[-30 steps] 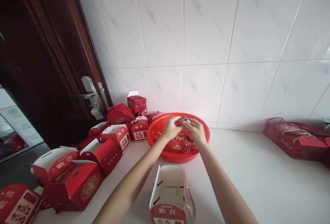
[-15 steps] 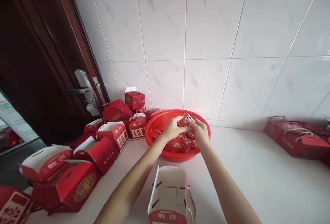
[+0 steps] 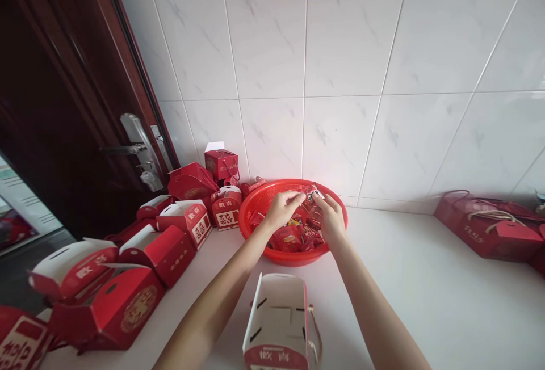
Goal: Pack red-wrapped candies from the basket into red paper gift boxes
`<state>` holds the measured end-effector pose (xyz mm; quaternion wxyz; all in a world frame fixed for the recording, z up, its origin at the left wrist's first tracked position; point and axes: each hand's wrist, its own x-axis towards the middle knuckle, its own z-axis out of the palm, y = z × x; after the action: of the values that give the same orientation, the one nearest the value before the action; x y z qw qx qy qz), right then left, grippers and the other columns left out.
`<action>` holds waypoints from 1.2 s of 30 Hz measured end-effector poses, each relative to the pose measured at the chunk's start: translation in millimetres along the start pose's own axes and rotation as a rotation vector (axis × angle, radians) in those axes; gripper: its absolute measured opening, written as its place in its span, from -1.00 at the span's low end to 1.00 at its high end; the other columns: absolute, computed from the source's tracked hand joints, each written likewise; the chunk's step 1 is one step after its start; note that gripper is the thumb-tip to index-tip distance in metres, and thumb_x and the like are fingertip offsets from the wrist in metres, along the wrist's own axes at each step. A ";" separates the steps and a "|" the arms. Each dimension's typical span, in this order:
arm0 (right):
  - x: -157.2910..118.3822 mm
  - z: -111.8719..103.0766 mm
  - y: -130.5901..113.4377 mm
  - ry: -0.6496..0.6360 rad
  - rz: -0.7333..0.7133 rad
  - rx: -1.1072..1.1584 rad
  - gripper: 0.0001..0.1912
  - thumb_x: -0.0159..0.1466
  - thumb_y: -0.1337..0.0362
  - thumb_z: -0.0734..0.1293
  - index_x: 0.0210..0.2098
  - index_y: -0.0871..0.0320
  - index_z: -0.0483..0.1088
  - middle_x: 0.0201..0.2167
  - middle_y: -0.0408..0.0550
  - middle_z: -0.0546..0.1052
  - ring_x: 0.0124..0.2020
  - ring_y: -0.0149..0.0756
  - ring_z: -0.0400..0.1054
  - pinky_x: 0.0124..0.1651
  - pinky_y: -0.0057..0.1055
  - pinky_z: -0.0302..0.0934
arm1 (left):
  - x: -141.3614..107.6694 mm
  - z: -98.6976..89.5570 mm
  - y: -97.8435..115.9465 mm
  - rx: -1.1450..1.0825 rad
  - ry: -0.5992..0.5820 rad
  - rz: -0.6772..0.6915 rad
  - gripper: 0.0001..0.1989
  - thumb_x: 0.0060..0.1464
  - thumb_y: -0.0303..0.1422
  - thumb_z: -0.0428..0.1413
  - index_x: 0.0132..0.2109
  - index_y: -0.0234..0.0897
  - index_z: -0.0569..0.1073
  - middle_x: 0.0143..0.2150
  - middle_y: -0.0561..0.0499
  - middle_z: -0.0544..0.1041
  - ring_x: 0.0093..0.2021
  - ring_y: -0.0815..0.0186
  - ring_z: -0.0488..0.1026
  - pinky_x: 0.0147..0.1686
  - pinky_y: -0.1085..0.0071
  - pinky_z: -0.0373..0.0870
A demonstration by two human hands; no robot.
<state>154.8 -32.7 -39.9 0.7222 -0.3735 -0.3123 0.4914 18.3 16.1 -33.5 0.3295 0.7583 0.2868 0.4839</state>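
Observation:
Over the red plastic basket both of my hands are at work, close together. My right hand pinches a small red-and-white wrapped snack packet between thumb and fingers. Just left of it, my left hand has thumb and fingertips brought together; whether anything is in them is hidden. Red wrapped snacks fill the bottom of the basket. Nearer to me, between my forearms, stands an open red gift box with a white inside and a rope handle; its inside shows only slots and folded card.
Several red gift boxes, many with open lids, crowd the left side of the white counter. Another red box with rope lies at the far right. A tiled wall rises behind; a dark door is at left.
My left hand's thumb and fingers have closed from a wide curve to a pinch. The packet now sits more within my right fingers and shows less. The view has shifted slightly.

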 end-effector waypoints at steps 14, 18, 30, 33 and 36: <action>0.1 -0.9 0.6 0.010 0.003 0.078 -0.66 -0.10 0.09 0.57 -0.40 0.10 0.50 -0.40 -0.13 0.56 -0.38 -0.31 0.42 -0.40 -0.45 0.28 | 0.7 -3.3 3.8 0.050 -0.076 0.030 -0.58 0.18 -0.03 0.12 -0.26 -0.32 0.62 -0.35 -0.04 0.56 -0.28 0.23 0.46 -0.23 0.35 0.38; 0.9 -1.3 -0.1 0.006 0.028 0.133 -0.67 -0.12 0.13 0.58 -0.42 0.09 0.50 -0.41 -0.17 0.55 -0.42 -0.39 0.37 -0.40 -0.49 0.27 | 0.7 -4.0 7.2 0.021 -0.097 0.019 -0.58 0.18 -0.02 0.11 -0.32 -0.32 0.60 -0.40 0.00 0.52 -0.32 0.26 0.42 -0.25 0.35 0.36; -1.3 2.2 -1.0 -0.035 0.055 0.083 -0.65 -0.03 0.02 0.56 -0.37 0.10 0.55 -0.41 -0.16 0.57 -0.40 -0.36 0.41 -0.35 -0.45 0.34 | 2.1 -0.9 5.8 -0.078 -0.081 -0.050 -0.64 0.15 -0.11 0.14 -0.16 -0.31 0.64 -0.15 -0.07 0.66 -0.06 0.11 0.54 -0.01 0.22 0.44; -0.7 2.2 0.1 0.054 0.018 0.124 -0.68 0.00 0.04 0.54 -0.35 0.10 0.53 -0.40 -0.12 0.59 -0.37 -0.30 0.46 -0.36 -0.42 0.38 | 3.5 -0.2 -0.5 -0.082 -0.030 -0.103 -0.67 0.14 -0.15 0.14 -0.13 -0.28 0.63 -0.08 -0.08 0.66 -0.01 0.12 0.53 0.02 0.24 0.44; 2.7 -0.4 2.2 0.209 0.020 0.167 -0.69 0.02 0.03 0.52 -0.40 0.07 0.44 -0.49 -0.13 0.56 -0.45 -0.27 0.45 -0.44 -0.38 0.39 | 3.7 -1.3 -13.2 0.013 -0.008 -0.204 -0.71 0.14 -0.22 0.11 -0.11 -0.26 0.63 -0.09 -0.08 0.66 -0.08 0.15 0.55 -0.07 0.28 0.46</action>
<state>154.9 -29.7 -41.8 0.7742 -0.3645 -0.1897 0.4814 17.0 27.4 -41.3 0.3732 0.7292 0.3642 0.4430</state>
